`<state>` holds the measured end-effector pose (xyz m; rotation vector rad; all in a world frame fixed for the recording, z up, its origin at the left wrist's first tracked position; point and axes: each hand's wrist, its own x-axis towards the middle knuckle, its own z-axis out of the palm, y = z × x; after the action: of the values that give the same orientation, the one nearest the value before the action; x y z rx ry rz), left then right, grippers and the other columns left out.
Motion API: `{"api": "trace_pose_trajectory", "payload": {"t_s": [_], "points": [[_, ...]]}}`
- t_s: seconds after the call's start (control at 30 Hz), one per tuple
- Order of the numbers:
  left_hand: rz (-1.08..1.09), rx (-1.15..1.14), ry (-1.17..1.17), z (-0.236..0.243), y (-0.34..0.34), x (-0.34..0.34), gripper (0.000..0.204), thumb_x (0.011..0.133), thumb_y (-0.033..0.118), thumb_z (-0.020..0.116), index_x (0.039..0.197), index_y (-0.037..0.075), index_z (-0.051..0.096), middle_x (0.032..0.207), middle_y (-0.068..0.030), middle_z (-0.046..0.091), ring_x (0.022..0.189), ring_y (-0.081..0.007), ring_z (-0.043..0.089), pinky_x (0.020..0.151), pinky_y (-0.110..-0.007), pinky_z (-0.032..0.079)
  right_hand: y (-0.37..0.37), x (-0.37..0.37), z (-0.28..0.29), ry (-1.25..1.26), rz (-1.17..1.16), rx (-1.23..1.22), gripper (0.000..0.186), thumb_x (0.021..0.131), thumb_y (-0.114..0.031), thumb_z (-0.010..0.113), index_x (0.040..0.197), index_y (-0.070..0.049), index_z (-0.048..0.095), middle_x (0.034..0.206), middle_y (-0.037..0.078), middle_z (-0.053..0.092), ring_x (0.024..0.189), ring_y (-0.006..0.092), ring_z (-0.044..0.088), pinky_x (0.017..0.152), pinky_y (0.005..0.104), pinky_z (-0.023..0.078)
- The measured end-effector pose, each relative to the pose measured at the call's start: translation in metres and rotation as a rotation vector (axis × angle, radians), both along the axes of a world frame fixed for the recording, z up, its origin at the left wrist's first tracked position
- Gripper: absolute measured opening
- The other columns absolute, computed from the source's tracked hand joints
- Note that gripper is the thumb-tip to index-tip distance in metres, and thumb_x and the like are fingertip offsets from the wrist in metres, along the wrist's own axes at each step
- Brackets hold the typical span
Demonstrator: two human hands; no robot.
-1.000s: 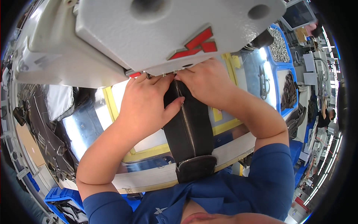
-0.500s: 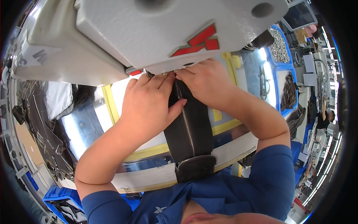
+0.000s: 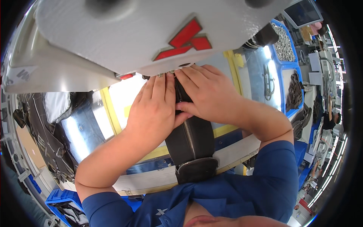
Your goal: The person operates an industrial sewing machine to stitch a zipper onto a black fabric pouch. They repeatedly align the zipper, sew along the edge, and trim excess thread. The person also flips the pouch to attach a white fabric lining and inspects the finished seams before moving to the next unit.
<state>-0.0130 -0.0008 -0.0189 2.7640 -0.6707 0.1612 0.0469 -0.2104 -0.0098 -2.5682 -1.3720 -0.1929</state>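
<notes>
A long black fabric piece (image 3: 203, 138) with a metal zipper (image 3: 188, 135) down its middle runs from under the grey sewing machine head (image 3: 113, 41) toward my body. Its near end is a rounded black flap (image 3: 197, 170) at the table edge. On the left of the zipper lies my left hand (image 3: 154, 109), open, fingers stretched forward on the fabric. My right hand (image 3: 214, 95) rests open on the other side, fingers stretched out and its thumb reaching over the zipper. Both sets of fingertips are close to the machine's underside, which hides the needle area.
Dark fabric pieces (image 3: 47, 130) are piled at the left. Blue bins at the right hold small metal parts (image 3: 284, 45) and dark pieces (image 3: 293, 92). Another blue bin (image 3: 62, 196) sits at lower left. Yellow tape (image 3: 109, 111) marks the worktop. A person (image 3: 331, 122) is far right.
My right thumb has come across the zipper, and my left thumb has moved nearer to me. Both hands lie flatter, fingers straighter. The machine head appears farther left and larger in view.
</notes>
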Motion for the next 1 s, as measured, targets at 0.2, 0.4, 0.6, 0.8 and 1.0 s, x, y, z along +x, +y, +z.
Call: {"api": "trace_pose_trajectory", "payload": {"t_s": [0.2,0.4,0.6,0.8,1.0], "points": [[-0.014,0.054,0.092,0.008,-0.002,-0.006,0.124,0.074,0.07,0.082,0.151,-0.019,0.043,0.149,-0.0383,0.051,0.142,-0.0525,0.051,0.121,-0.052,0.042,0.001,-0.003,0.0,0.004,-0.005,-0.04,0.084,0.087,-0.053,0.076,0.136,0.013,0.061,0.138,0.029,0.064,0.128,0.0398,0.064,0.107,0.0451,0.051],[0.006,0.079,0.103,0.005,-0.005,-0.01,0.133,0.071,0.076,0.08,0.152,-0.022,0.039,0.151,-0.0402,0.049,0.147,-0.0535,0.045,0.125,-0.054,0.037,0.003,-0.014,-0.001,-0.023,-0.028,-0.091,0.081,0.091,-0.046,0.075,0.141,0.015,0.057,0.143,0.031,0.06,0.132,0.0431,0.061,0.113,0.0474,0.048],[0.015,0.112,0.056,0.003,-0.006,-0.009,0.127,0.072,0.073,0.08,0.15,-0.02,0.045,0.148,-0.0368,0.053,0.143,-0.0487,0.051,0.122,-0.052,0.041,0.005,-0.016,-0.004,0.004,-0.064,-0.088,0.079,0.093,-0.043,0.074,0.143,0.015,0.055,0.146,0.033,0.057,0.135,0.0447,0.058,0.116,0.049,0.046],[0.003,0.114,0.046,0.004,-0.005,-0.005,0.125,0.071,0.071,0.082,0.149,-0.02,0.045,0.146,-0.0364,0.054,0.14,-0.0487,0.053,0.122,-0.051,0.041,0.005,-0.011,-0.006,-0.016,-0.054,-0.055,0.078,0.091,-0.043,0.076,0.14,0.015,0.057,0.142,0.031,0.06,0.132,0.043,0.06,0.112,0.0478,0.047],[0.001,0.142,0.1,0.008,-0.007,-0.006,0.132,0.07,0.078,0.078,0.15,-0.021,0.042,0.15,-0.0387,0.05,0.146,-0.0516,0.047,0.125,-0.052,0.038,0.004,-0.008,-0.003,-0.022,-0.037,-0.023,0.077,0.088,-0.044,0.077,0.137,0.013,0.06,0.138,0.027,0.063,0.127,0.0392,0.063,0.106,0.0451,0.048]]}}
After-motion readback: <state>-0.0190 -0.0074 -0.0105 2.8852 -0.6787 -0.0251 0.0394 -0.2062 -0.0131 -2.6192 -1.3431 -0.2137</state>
